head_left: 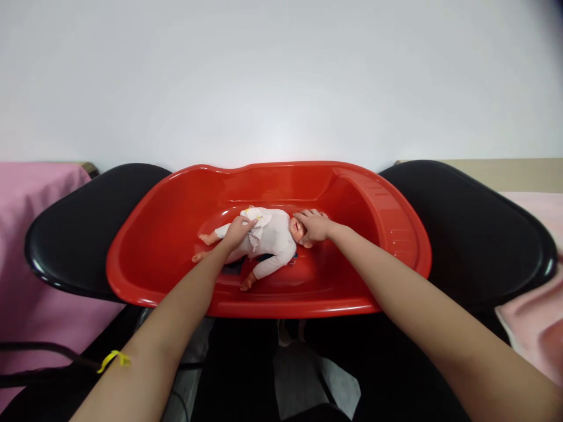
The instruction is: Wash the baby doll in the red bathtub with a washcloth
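A baby doll (281, 230) in a white long-sleeved outfit lies on its back inside a red baby bathtub (158, 228), its head to the right and its feet to the left. My left hand (238, 231) is over the doll's middle, fingers pinched on a small white cloth (259, 218) with yellow marks, bunched on the belly. Curved over the top and side of the doll's head (298, 230) is my right hand (315, 225), which covers part of it. One doll arm stretches towards the near side of the tub.
Black rounded surfaces, apparently chair seats, jut out left (83, 228) and right (470, 234) beneath the tub. Pink cloth (39, 246) drapes at far left, with paler pink fabric (536, 316) at right. Behind is a plain pale wall (281, 76). Dark cables (44, 349) run at lower left.
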The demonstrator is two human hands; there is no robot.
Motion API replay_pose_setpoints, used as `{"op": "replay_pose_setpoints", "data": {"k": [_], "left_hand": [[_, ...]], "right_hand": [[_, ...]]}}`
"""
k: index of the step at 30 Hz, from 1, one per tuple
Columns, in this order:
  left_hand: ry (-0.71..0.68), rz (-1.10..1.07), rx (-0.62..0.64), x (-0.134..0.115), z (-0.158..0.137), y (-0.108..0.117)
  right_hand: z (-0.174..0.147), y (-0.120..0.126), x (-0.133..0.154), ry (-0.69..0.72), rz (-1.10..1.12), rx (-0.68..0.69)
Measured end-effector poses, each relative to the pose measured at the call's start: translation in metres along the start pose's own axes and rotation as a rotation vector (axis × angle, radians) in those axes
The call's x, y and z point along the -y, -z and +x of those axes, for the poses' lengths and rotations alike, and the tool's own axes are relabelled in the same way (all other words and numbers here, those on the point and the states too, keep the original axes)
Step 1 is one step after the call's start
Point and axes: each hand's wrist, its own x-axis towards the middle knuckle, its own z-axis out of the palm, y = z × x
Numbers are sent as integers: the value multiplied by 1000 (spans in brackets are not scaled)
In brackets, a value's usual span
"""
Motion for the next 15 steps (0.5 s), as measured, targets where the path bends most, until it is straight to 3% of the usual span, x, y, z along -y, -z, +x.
{"op": "replay_pose_setpoints", "data": {"k": [6, 12, 15], "left_hand": [[87, 202, -45, 17, 6, -5], [368, 452, -14, 21, 3, 20], [423, 476, -33, 23, -5, 29]], "right_hand": [[-1, 1, 2, 3, 1, -3], [0, 0, 2, 9, -1, -3], [0, 0, 1, 12, -7, 0]]}}
